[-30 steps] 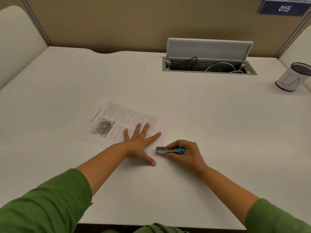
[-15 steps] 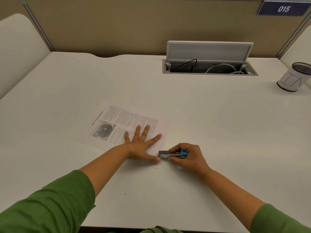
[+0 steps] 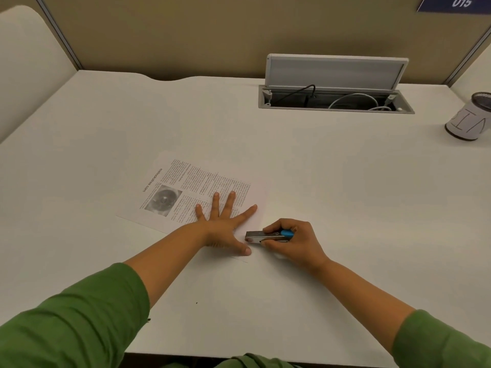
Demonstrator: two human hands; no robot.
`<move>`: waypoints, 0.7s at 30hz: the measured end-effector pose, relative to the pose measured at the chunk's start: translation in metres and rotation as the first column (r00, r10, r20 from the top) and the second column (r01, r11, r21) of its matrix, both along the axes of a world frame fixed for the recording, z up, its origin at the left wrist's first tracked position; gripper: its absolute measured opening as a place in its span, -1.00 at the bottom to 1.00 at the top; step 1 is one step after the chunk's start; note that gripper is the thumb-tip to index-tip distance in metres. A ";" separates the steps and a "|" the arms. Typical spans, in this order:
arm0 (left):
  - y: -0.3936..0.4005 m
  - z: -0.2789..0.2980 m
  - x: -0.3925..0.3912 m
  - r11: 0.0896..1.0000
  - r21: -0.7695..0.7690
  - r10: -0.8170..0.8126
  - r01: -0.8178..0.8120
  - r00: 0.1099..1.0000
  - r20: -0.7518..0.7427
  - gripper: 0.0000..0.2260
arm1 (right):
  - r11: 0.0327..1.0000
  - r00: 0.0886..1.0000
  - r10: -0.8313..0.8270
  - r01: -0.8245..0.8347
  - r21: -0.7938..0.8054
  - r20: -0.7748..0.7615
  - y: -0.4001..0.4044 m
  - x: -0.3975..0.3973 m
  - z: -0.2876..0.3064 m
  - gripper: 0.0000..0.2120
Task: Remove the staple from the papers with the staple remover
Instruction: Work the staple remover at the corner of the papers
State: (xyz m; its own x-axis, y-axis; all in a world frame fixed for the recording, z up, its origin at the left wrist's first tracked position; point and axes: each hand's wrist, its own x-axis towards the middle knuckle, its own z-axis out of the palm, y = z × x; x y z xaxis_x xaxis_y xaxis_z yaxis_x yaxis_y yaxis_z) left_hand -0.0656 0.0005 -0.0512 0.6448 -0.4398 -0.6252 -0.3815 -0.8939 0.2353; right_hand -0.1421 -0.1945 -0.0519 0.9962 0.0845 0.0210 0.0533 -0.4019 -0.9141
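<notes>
Papers (image 3: 186,192) — headed "mebooksfree.com" — under flat left hand (image 3: 223,227).

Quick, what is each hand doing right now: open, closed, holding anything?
Left hand: open, fingers spread flat, pressing on the papers.
Right hand: closed round the staple remover, its tip beside the left thumb.

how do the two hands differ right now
The left hand lies flat with its fingers spread, pressing down on the papers; the right hand is curled around the staple remover.
The left hand holds nothing, while the right hand grips a tool with its tip pointing toward the left thumb.
The left hand rests on the sheet; the right hand sits beside it on the table.
Both come from green sleeves.
</notes>
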 end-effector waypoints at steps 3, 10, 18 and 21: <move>-0.001 0.001 0.000 1.000 0.006 -0.002 0.002 1.000 -0.004 -0.07 | 0.999 0.999 -0.025 0.027 0.046 -0.030 0.000 0.000 0.001 -0.83; -0.003 0.003 0.002 0.999 0.046 -0.020 0.020 1.000 -0.003 -0.06 | 0.990 0.993 -0.087 0.096 0.103 -0.081 0.003 0.001 0.002 -0.79; -0.002 0.005 0.001 0.999 0.046 -0.025 0.025 1.000 -0.005 -0.07 | 0.873 0.923 -0.318 0.373 0.313 -0.215 -0.002 0.013 0.005 -0.87; -0.002 0.003 0.001 0.999 0.035 -0.025 0.025 1.000 0.007 -0.07 | 0.925 0.949 -0.262 0.299 0.235 -0.178 -0.002 0.009 0.003 -0.87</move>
